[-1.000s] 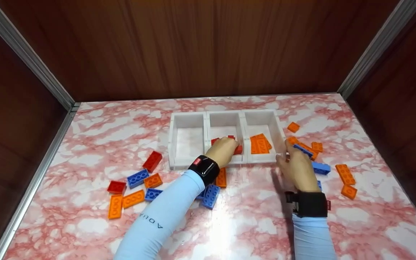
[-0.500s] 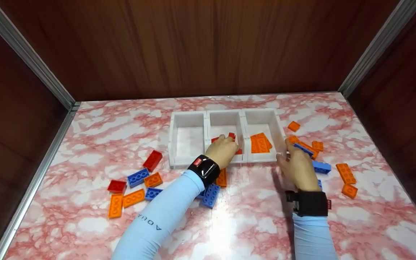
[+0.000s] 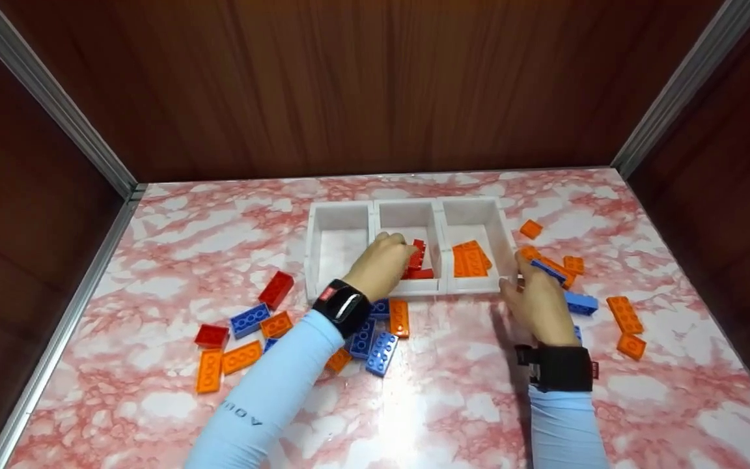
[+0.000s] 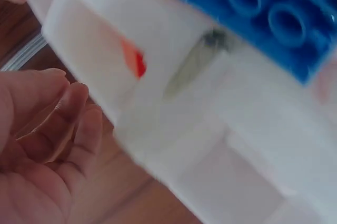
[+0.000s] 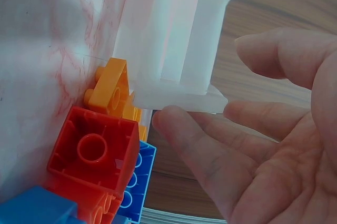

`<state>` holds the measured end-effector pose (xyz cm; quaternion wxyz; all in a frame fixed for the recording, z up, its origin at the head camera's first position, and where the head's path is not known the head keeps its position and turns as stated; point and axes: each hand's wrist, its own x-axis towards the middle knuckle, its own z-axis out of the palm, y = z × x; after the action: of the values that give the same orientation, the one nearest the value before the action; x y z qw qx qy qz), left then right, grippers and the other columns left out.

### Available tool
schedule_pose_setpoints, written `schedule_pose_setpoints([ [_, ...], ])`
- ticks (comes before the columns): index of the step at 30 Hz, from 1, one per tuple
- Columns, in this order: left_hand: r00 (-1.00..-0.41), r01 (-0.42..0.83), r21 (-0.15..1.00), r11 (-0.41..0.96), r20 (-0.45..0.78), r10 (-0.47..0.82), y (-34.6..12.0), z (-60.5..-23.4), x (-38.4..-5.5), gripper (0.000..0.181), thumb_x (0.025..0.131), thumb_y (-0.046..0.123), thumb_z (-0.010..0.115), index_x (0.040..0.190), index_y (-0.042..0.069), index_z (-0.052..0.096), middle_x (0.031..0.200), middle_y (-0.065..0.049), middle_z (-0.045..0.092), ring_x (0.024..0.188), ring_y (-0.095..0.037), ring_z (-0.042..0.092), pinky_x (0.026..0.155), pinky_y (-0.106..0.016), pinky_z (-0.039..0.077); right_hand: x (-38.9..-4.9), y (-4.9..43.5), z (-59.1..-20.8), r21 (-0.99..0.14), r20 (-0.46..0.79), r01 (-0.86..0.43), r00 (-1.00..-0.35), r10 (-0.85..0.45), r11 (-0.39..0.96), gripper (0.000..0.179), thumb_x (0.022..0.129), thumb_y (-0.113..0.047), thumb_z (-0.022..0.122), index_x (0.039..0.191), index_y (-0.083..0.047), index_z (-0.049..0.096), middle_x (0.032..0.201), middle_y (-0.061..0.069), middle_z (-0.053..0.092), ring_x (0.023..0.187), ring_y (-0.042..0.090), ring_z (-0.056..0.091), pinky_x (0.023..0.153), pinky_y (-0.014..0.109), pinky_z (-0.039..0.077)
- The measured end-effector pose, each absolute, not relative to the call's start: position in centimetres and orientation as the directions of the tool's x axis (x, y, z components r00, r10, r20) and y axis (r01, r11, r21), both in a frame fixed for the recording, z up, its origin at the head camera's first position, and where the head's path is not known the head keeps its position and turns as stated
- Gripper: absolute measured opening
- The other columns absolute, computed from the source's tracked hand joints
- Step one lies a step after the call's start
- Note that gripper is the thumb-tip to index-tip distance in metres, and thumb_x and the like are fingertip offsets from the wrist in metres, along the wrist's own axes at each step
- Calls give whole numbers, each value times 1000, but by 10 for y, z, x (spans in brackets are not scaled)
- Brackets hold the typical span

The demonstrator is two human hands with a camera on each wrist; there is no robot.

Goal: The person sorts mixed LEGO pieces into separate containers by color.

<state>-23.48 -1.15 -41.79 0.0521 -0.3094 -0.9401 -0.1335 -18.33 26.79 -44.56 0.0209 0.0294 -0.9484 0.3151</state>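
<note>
Shifting leftward since the earlier frame, the left hand (image 3: pixel 381 264) is hovering over the left side of the middle compartment (image 3: pixel 407 215), and its sleeve (image 3: pixel 267 394) is uncovering more of the blue bricks (image 3: pixel 363 339) in front of the white tray (image 3: pixel 476 284). From my remote seat, checking the head view, I am seeing red bricks (image 3: pixel 418 255) lying in that middle compartment beside the fingers, while orange bricks (image 3: pixel 471 262) are overlapping in the right compartment (image 3: pixel 472 215). Meanwhile the right hand (image 3: pixel 538 303) is resting at the tray's front right corner. Turning to the left wrist view, I am finding the left fingers loosely bent and empty, the thumb sitting near the forefinger; a large blue brick (image 4: pixel 258 10) is filling the upper right, and a blurred red piece is showing inside the tray. Through the right wrist view, I am watching the right fingers lying relaxed, one tip seemingly touching the tray's end and the thumb standing apart, with a red brick (image 5: pixel 95 150) sitting just beside.
</note>
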Motion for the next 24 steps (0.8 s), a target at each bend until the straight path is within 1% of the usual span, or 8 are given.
schedule_pose_setpoints([
  [2,-828,560,301,772,186,529,-23,-410,-233,27,93,1,62,118,4,70,107,-12,66,100,-27,60,92,-34,49,-184,267,-446,-594,62,-74,-997,-46,801,65,100,-22,56,153,4,28,131,34,53,65,26,57,58,36,47],
  [5,-868,494,410,767,190,458,-42,-401,-231,30,96,6,62,125,4,66,117,-14,66,110,-28,59,100,-35,46,-184,266,-445,-602,55,-72,-997,-49,795,65,100,-22,55,153,4,27,128,34,55,53,23,51,53,37,45],
  [6,-879,474,438,764,194,435,-49,-398,-230,31,96,6,62,127,4,65,120,-14,65,113,-29,58,102,-36,45,-184,266,-445,-600,54,-72,-997,-49,797,65,101,-23,55,153,4,27,129,34,54,54,22,50,53,36,45],
  [9,-903,430,485,761,222,368,-73,-392,-228,31,96,8,62,126,4,66,123,-16,64,115,-30,58,101,-38,46,-183,265,-445,-598,42,-62,-998,-45,799,65,101,-23,55,153,3,27,133,34,52,62,25,55,59,38,47],
  [13,-933,358,498,790,233,276,-110,-390,-226,32,96,11,63,128,4,65,128,-19,61,119,-33,55,104,-45,43,-182,265,-446,-597,65,-80,-997,-51,798,64,101,-22,55,152,5,28,136,33,51,85,32,62,67,38,49],
  [16,-948,309,497,811,228,222,-137,-393,-225,35,95,10,63,129,1,64,129,-22,60,120,-38,55,105,-49,40,-181,265,-448,-602,99,-110,-993,-63,790,63,100,-22,55,151,6,30,131,33,54,79,31,63,61,36,49],
  [19,-963,259,487,834,199,183,-161,-400,-223,36,94,10,64,129,-2,63,126,-23,63,118,-39,57,103,-50,42,-182,266,-449,-602,116,-127,-991,-71,788,63,100,-21,55,151,7,30,125,33,59,64,26,58,53,33,46],
  [24,-991,133,478,868,50,124,-190,-424,-214,43,93,15,68,130,-5,61,121,-24,65,112,-40,60,98,-51,46,-183,267,-449,-593,100,-115,-993,-70,797,64,100,-21,56,151,6,29,117,32,61,53,21,49,49,31,43],
])
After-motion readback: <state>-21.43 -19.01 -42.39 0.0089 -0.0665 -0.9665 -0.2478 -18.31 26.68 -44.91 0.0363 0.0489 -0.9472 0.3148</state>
